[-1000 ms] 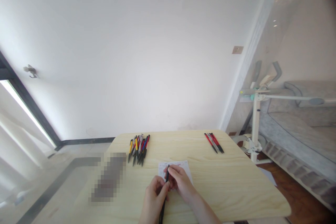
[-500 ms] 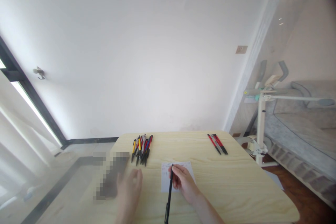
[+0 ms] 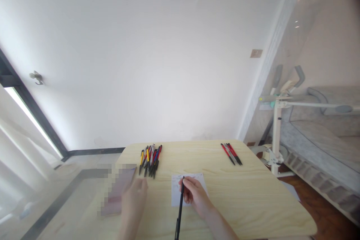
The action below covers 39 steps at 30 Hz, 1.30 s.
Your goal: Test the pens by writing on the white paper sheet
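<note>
My right hand grips a black pen between thumb and fingers, over a small white sheet of paper with faint writing along its top. The pen's clip end points down toward me, and its other end reaches up past my fingers. My left hand, slightly blurred, hovers at the left with its fingers curled closed; what they hold, if anything, cannot be made out. Beside it lies a flat, dull pinkish rectangle, partly pixelated. Beyond my left hand rests a bunch of pens in yellow, red, blue and black.
Several red, grey and black pens lie apart at the far right of the wooden table. A white wall stands behind it. To the right are white exercise equipment and a grey sofa.
My left hand has shifted slightly left, nearer the flat rectangle, whose surface turned from dark grey to pinkish. My right hand still grips the black pen in about the same place.
</note>
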Available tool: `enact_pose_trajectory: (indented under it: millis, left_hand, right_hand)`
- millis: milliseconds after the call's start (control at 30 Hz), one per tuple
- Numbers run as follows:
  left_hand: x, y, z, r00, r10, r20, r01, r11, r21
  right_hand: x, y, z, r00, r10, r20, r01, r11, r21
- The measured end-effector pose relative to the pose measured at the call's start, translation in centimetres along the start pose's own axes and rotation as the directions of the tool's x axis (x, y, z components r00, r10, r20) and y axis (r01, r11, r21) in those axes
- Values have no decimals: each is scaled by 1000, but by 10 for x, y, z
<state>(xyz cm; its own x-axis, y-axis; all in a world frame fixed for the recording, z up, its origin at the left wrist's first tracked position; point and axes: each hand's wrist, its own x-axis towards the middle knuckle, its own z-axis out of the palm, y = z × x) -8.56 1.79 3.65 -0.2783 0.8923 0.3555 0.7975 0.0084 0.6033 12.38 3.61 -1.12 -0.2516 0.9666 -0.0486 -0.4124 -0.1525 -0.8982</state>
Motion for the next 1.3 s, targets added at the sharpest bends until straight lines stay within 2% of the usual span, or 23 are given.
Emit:
enact_pose_trajectory:
  millis: [100,133,233,400,567,733,900,1300]
  left_hand:
    - [-19,17,12,984,169,62,-157,974,-162]
    - [-26,24,17,972,201,125,-173,963,-205]
    - [-44,42,28,926,249,283,-174,948,-266]
    - [-54,54,38,887,274,372,-158,937,-313]
    - [-56,55,45,878,285,384,-166,935,-313]
    - [-57,54,48,849,305,431,-164,928,-333]
    - [-59,50,51,862,291,414,-160,933,-323]
    - [-58,47,53,864,281,418,-138,930,-341]
  right_hand:
    - [0,-3,2,1000,-4,10,4,999,37]
    - [-1,-4,2,1000,-5,15,4,998,55]
    - [-2,-8,3,999,-15,32,11,992,127]
    - [-2,-10,2,999,-33,22,29,982,184]
    - [-2,-10,1,999,-38,11,36,989,142]
    - [-3,-11,3,999,-48,16,46,993,105]
    - [-3,-10,3,997,-74,14,73,993,89]
    - [-3,-11,4,999,-44,22,41,993,111]
